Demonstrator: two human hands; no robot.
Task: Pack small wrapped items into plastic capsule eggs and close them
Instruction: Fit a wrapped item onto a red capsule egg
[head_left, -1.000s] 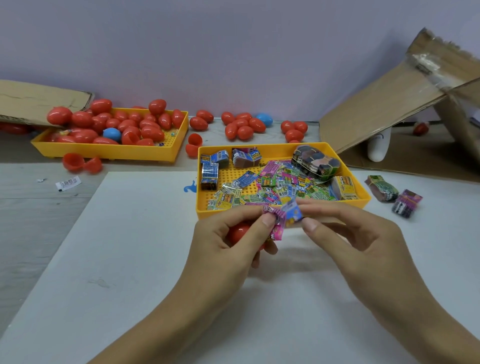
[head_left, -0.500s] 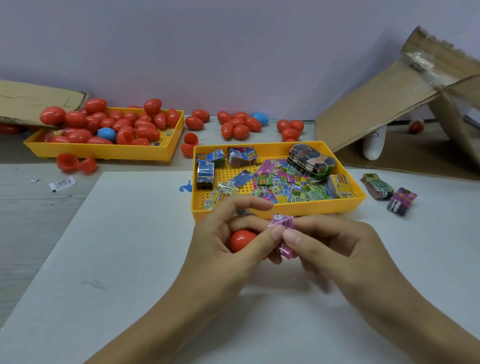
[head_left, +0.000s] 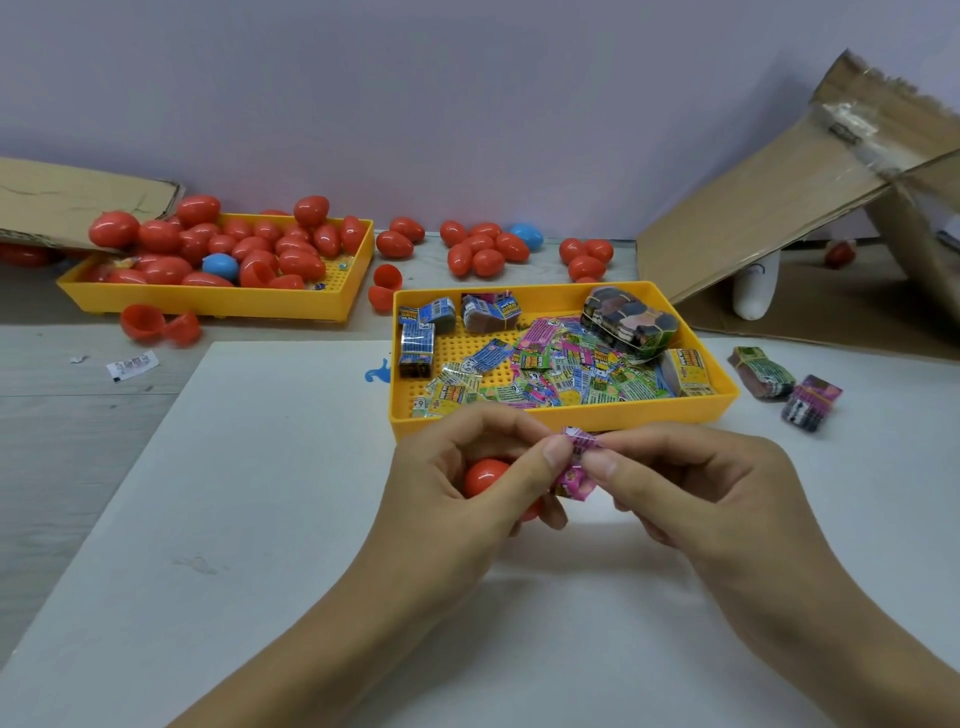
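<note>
A small pink wrapped item (head_left: 573, 464) is pinched between the thumbs and forefingers of both hands, just in front of the near yellow tray (head_left: 561, 419). My left hand (head_left: 467, 488) also cradles a red capsule egg (head_left: 485, 476) in its palm, mostly hidden by the fingers. My right hand (head_left: 691, 483) holds only the wrapper. The tray is filled with several loose coloured wrapped items (head_left: 566, 371) and a few bundles.
A second yellow tray (head_left: 208, 299) of red eggs and one blue egg stands at the back left. Loose eggs (head_left: 483, 249) line the wall. Open red halves (head_left: 158, 325) lie left. Two bundles (head_left: 784, 387) lie right of the near tray. A cardboard box (head_left: 810, 208) leans at the right.
Both hands have drawn a little nearer and lower from the tray's edge. The wrapped item has been folded smaller between the fingertips.
</note>
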